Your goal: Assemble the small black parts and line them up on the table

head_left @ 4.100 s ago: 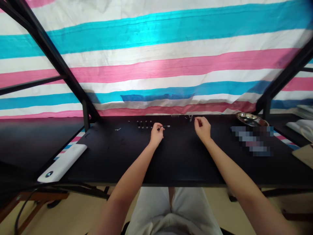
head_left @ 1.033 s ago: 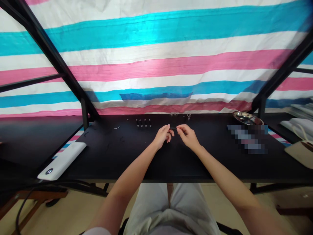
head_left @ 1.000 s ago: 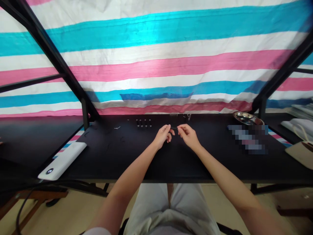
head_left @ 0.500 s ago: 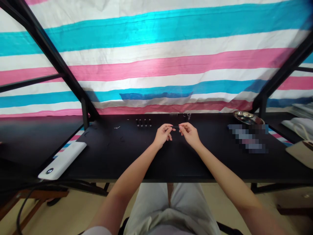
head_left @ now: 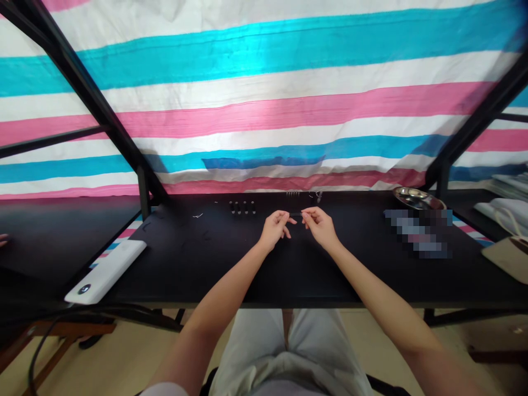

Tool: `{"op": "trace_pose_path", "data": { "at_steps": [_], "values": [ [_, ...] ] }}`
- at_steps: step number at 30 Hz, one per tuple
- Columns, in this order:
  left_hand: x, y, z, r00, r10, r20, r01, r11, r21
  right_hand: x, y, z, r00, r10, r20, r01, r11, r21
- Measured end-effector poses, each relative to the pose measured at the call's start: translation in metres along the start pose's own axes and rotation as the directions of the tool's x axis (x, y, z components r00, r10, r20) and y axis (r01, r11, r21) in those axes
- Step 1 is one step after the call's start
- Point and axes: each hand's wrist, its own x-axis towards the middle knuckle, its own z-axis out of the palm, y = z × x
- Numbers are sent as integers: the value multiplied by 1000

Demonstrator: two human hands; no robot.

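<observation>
Between my two hands is a thin, short black rod [head_left: 296,214], held level above the black table [head_left: 206,264]. My left hand [head_left: 275,226] pinches its left end with thumb and forefinger, the other fingers loosely curled. At the other end, my right hand [head_left: 317,224] grips it between thumb and fingertips. What exactly the rod is stays too small to make out. To the left of my hands, several short black cylinders [head_left: 245,207] with pale ends lie in a row. Beyond my hands, several small metal pieces [head_left: 293,193] line the table's back edge.
A white power bank [head_left: 109,269] lies at the left edge, near a black cable [head_left: 41,341]. A shiny metal dish [head_left: 418,199] and a blurred-out object [head_left: 418,234] are at the right. White scraps [head_left: 198,215] lie left of the cylinders. Striped sheeting [head_left: 268,110] hangs behind.
My hands and the black rod have stayed nearly still. At the far left edge, another person's fingers show a little more.
</observation>
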Motion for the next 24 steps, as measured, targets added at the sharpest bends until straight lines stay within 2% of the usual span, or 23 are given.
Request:
{"op": "trace_pose_path", "data": {
  "at_steps": [12, 24],
  "values": [
    [2, 2, -2, 988, -12, -156, 11, 1000, -10, 1, -3, -2, 998, 13, -61, -11, 1000, 29],
    [2, 1, -3, 988, 3, -151, -1, 1000, 14, 3, -2, -7, 981, 7, -196, 4, 998, 57]
  ]
}}
